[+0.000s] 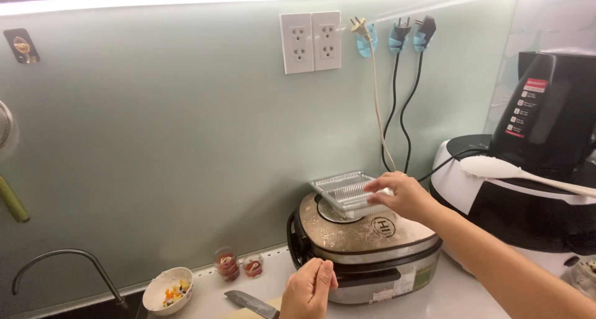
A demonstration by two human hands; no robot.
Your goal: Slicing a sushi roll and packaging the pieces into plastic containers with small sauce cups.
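Evidently the cooker (366, 250) under the right hand's grip offered only a domed, patterned lid as a perch. The clear plastic tray (345, 193), pinched at its near edge by the right hand (403, 195), sat tilted there and could have slid off. Below that grip, the left hand (308, 289) was clenched at the cooker's front; whether it held anything could not be told. A knife (248, 301) on the bench (447, 294) was cut off.

The cooker (363, 247) is beige with a pale flower-like pattern and a black handle; on it lies a clear ribbed tray (344, 191). Left of the cooker stand two small reddish cups (238, 264) and a white bowl (166, 288) with orange and yellow bits
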